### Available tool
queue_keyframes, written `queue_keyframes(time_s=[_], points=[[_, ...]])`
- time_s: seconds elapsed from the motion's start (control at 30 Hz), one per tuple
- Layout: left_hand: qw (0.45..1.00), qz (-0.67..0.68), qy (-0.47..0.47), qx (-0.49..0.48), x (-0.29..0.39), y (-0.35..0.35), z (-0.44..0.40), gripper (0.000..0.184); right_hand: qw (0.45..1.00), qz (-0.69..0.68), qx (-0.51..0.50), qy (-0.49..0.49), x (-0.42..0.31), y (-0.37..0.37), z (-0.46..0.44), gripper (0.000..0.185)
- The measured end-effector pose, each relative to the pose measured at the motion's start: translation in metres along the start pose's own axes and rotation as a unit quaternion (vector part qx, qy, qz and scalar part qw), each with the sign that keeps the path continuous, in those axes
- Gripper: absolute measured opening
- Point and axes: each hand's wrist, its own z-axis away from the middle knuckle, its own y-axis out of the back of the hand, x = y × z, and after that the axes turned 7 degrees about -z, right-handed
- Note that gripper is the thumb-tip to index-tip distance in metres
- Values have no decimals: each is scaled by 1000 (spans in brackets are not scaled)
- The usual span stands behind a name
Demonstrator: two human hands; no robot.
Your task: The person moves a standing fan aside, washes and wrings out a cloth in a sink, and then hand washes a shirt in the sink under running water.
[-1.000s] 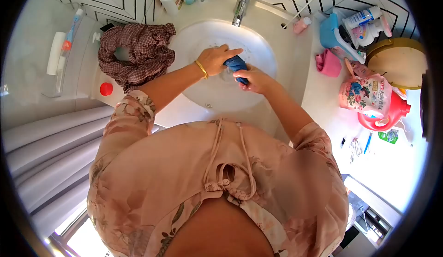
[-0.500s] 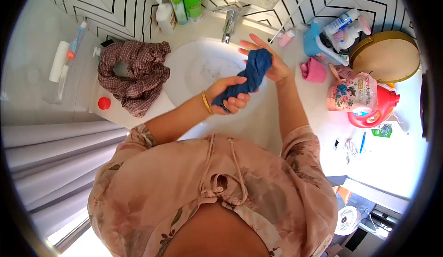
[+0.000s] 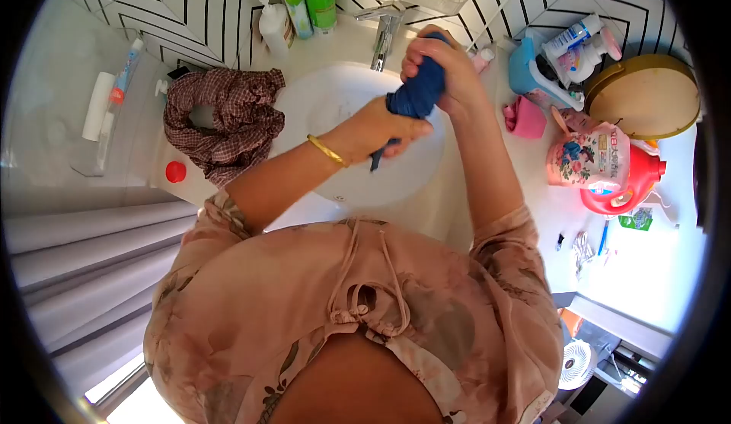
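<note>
A twisted dark blue cloth (image 3: 417,95) is stretched between my two hands above the white sink basin (image 3: 320,97). My left hand (image 3: 384,129), below a gold bangle, is wrapped round its lower end, and a loose tip of the cloth hangs out under the fingers. Round the upper end my right hand (image 3: 445,66) is closed, close to the chrome faucet (image 3: 384,37). Left of the basin, a brown checked garment (image 3: 228,119) lies bunched on the counter, touching neither hand.
Pump bottles, one of them a green bottle (image 3: 320,9), stand behind the basin. On the right are a pink cloth (image 3: 525,118), a blue container (image 3: 531,78), a floral pouch (image 3: 582,157), a red detergent jug (image 3: 638,184) and a round gold-rimmed box (image 3: 647,97). A red cap (image 3: 175,171) lies at left.
My right hand, spread out against the cloth before, is now closed round its upper end. Both hands have shifted, and the cloth is twisted more tightly.
</note>
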Motion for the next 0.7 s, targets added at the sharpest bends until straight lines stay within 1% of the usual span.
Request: queue_keyframes(time_s=[0.07,0.13,0.17,0.27,0.33,0.37,0.43,0.47,0.5,0.53,0.57,0.6,0.63,0.67,0.7], points=[[980,-151,-1,126,-31,15,-30,24,981,182,71,-18,25,16,-17,16],[956,-220,-4,195,-69,37,-57,24,936,338,94,-18,56,35,-29,15],[940,-254,-7,226,-86,45,-67,24,914,386,127,-2,72,43,-34,15],[873,-395,43,284,-115,52,-84,29,822,525,217,39,112,64,-36,19],[838,-448,81,301,-125,41,-79,31,750,608,254,56,135,73,-29,21],[818,-475,98,308,-130,36,-76,33,748,609,261,37,145,74,-22,22],[778,-552,66,293,-169,47,-75,34,739,613,279,0,161,74,-6,22],[757,-589,41,279,-181,48,-76,35,747,601,283,-24,165,72,2,22],[782,-562,67,261,-174,37,-68,34,753,588,292,-49,169,71,10,23],[805,-534,96,241,-167,27,-56,33,760,588,276,-30,175,78,16,25],[836,-481,101,242,-179,32,-56,31,766,588,259,-10,177,84,21,26],[864,-426,110,243,-191,39,-56,29,785,570,240,-38,169,82,24,37],[908,-337,130,212,-180,32,-46,27,804,550,215,-64,158,80,29,49],[941,-244,151,180,-162,22,-35,25,834,490,251,-30,148,81,39,58],[954,-201,130,182,-150,16,-27,26,859,428,281,4,140,80,50,68]])
